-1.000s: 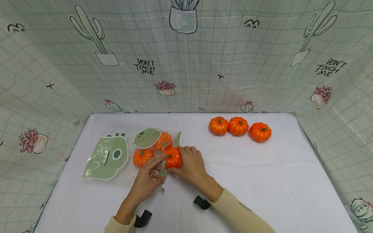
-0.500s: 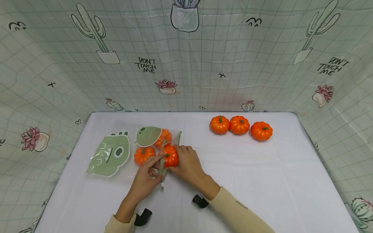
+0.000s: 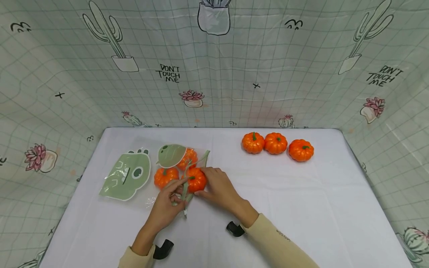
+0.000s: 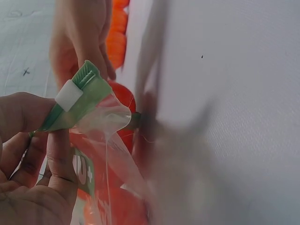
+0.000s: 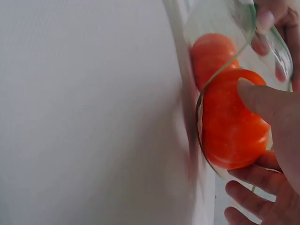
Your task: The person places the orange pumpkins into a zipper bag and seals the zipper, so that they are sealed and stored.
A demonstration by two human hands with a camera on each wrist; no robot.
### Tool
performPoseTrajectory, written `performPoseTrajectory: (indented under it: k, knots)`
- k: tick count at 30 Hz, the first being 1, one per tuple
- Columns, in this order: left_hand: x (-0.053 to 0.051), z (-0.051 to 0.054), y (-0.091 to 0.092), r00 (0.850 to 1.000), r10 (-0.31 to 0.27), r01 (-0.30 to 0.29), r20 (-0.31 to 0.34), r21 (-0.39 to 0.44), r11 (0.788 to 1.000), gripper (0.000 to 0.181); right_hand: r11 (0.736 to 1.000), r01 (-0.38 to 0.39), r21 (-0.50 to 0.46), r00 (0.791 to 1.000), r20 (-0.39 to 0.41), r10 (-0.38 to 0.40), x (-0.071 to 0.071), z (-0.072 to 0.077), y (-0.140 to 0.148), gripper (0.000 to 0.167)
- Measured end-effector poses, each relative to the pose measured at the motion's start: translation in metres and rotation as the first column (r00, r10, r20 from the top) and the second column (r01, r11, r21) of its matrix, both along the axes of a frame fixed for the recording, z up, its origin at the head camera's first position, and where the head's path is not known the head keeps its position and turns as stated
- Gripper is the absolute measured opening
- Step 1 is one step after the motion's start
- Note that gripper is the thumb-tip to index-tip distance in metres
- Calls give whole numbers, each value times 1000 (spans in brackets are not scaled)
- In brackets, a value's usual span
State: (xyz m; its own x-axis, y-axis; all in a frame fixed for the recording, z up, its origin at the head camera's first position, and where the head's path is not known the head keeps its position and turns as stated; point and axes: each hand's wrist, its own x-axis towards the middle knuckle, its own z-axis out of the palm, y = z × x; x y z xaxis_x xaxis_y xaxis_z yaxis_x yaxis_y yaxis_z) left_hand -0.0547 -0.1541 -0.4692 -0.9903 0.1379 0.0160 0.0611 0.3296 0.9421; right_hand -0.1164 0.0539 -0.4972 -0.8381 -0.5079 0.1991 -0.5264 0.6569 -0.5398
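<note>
A clear bag with a green dinosaur face (image 3: pixel 125 178) lies at the table's left, two orange pumpkins (image 3: pixel 166 178) inside it. My left hand (image 3: pixel 166 208) pinches the bag's green zip edge (image 4: pixel 89 96) near its white slider (image 4: pixel 69 95). At the bag's mouth, my right hand (image 3: pixel 223 189) grips another pumpkin (image 3: pixel 196 180). In the right wrist view, the thumb lies on top of this pumpkin (image 5: pixel 232 124) and the fingers are below it, with the green-edged opening around its near side. How far it is inside cannot be told.
Three more orange pumpkins (image 3: pixel 275 143) stand in a row at the back, right of centre. The white table (image 3: pixel 295 201) meets a patterned cloth (image 3: pixel 231 85) behind and at both sides. Black pieces (image 3: pixel 163 249) sit by both wrists.
The right hand has brought its pumpkin slightly left at the bag's mouth, then shifted back a little to the right with its fingers looser around it. The left hand keeps its pinch.
</note>
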Motion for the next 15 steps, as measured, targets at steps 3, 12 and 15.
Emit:
performPoseTrajectory:
  k: [3,12,15]
  knots:
    - [0,-1,1,1000,-3,3,-14,4,1000,67,1000,-3,29,998,-56,4,0,-1,-7,74]
    - [1,1,0,1000,-6,6,-23,16,1000,64,993,23,116,994,-113,-10,1,-2,-21,72]
    - [1,1,-1,1000,-5,5,-13,0,1000,66,992,40,118,993,-118,-26,1,-3,-21,72]
